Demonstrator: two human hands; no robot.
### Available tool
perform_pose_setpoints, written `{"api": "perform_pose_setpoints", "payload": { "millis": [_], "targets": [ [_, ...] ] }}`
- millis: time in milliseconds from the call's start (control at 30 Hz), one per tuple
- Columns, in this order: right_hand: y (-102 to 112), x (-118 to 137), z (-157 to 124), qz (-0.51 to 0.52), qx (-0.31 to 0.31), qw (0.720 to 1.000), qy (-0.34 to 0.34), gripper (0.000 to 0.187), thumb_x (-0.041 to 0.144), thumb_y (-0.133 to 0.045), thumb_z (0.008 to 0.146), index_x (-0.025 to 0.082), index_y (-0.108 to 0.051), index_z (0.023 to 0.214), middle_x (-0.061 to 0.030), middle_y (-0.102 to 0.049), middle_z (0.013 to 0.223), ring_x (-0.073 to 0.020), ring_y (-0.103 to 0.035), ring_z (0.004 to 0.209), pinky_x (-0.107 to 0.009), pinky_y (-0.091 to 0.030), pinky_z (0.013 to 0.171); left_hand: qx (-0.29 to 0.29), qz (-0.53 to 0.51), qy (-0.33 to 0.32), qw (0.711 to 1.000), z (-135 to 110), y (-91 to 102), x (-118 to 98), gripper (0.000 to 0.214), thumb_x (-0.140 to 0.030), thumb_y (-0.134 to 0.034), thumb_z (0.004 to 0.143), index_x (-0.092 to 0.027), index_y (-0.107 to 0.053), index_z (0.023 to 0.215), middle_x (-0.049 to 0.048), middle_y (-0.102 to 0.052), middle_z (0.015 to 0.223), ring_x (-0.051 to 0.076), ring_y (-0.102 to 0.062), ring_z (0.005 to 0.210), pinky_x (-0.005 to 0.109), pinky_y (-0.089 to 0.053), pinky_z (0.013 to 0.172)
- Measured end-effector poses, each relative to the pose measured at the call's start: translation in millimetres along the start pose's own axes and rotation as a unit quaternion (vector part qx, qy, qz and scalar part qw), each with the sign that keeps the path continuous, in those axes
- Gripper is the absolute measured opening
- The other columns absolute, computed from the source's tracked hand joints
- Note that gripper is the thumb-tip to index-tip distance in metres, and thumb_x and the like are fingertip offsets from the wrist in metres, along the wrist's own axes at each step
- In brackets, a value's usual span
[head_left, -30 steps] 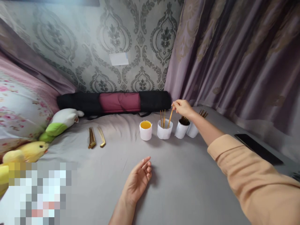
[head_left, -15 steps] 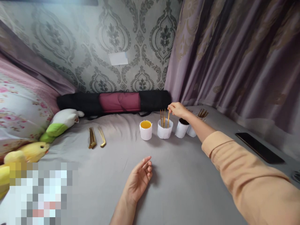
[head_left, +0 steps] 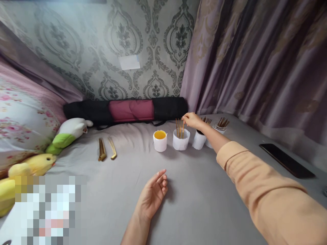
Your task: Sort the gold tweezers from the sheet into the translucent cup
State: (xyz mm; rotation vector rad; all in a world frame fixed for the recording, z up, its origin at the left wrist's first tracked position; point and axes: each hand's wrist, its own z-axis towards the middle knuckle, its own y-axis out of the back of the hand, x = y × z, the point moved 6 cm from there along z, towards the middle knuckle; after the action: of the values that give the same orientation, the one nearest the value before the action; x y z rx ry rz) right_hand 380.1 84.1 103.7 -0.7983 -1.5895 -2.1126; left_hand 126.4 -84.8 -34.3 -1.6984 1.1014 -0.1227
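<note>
Head view: right hand (head_left: pixel 192 120) pinching top of thin brown stick (head_left: pixel 183 128), holding it upright inside white paper cup (head_left: pixel 181 143) on grey bed sheet (head_left: pixel 204 197). Left hand (head_left: pixel 153 195) lying loosely spread, holding nothing. Step looking like seating stick; letting go calling for tip resting on cup bottom.

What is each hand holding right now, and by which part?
The right hand pinches the top end of a thin golden stick standing in a white cup. The left hand lies open on the grey sheet, holding nothing.
</note>
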Motion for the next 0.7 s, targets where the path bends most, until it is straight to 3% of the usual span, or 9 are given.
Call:
{"api": "perform_pose_setpoints", "payload": {
  "millis": [400, 700],
  "targets": [
    [-5.8, 4.4, -2.7, 0.125, 0.049, 0.991, -0.027, 0.010, 0.016, -0.051, 0.074, 0.013, -0.060, 0.074, -0.0012, -0.057, 0.062, -0.0033, -0.042, 0.041, -0.014, -0.027, 0.035, 0.000, -0.004, 0.005, 1.000, 1.1, -1.5, -0.5, 0.025, -0.018, -0.056, 0.075, -0.010, -0.056, 0.099, 0.0030, -0.055, 0.079, 0.006, -0.050, 0.061, 0.018, -0.042, 0.053],
    [-12.8, 6.6, -0.3, 0.087, 0.059, 0.994, -0.006, 0.017, 0.016, -0.045, 0.077, 0.013, -0.061, 0.081, -0.0027, -0.059, 0.068, -0.0055, -0.045, 0.044, -0.016, -0.031, 0.038, 0.006, -0.004, 0.004, 1.000, 2.6, -1.0, -0.2, 0.025, -0.019, -0.056, 0.075, -0.010, -0.056, 0.099, 0.0031, -0.055, 0.079, 0.006, -0.050, 0.061, 0.018, -0.042, 0.053]
  ]
}}
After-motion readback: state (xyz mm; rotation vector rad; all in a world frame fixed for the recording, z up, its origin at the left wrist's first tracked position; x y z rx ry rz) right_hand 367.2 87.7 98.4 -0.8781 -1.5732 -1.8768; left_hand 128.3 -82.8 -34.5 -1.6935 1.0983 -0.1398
